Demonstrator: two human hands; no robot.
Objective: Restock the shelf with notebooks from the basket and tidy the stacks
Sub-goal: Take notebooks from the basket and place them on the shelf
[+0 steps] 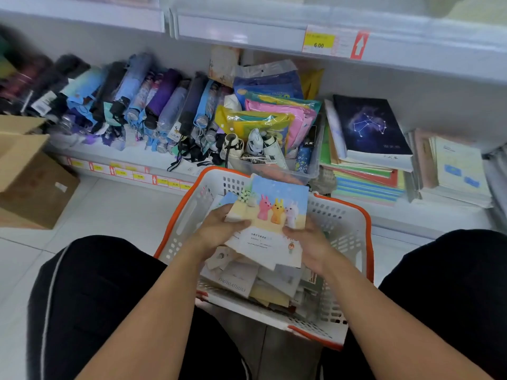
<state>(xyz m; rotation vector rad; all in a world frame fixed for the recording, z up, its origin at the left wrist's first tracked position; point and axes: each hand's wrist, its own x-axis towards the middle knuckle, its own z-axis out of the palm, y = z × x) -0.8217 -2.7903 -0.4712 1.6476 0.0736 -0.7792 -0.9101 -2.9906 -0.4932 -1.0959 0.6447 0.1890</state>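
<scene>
On the left of the bottom shelf (164, 157), folded umbrellas (131, 100) are lying in a row. The person is squatting over the white and orange basket (343, 212), and the left hand (219, 231) is gripping the left edge of a rabbit-cover notebook (274, 209), thumb on top and fingers curled beneath. The right hand (307, 242) is pinching its lower right edge in the same way. The notebook is hovering just above the loose notebooks in the basket, its long axis pointing away from the person toward the shelf. The notebook stacks (365, 160), topped by a constellation-cover book (370, 124), are lying ahead and to the right, so the right hand is nearer them. Both forearms are reaching forward between the knees.
</scene>
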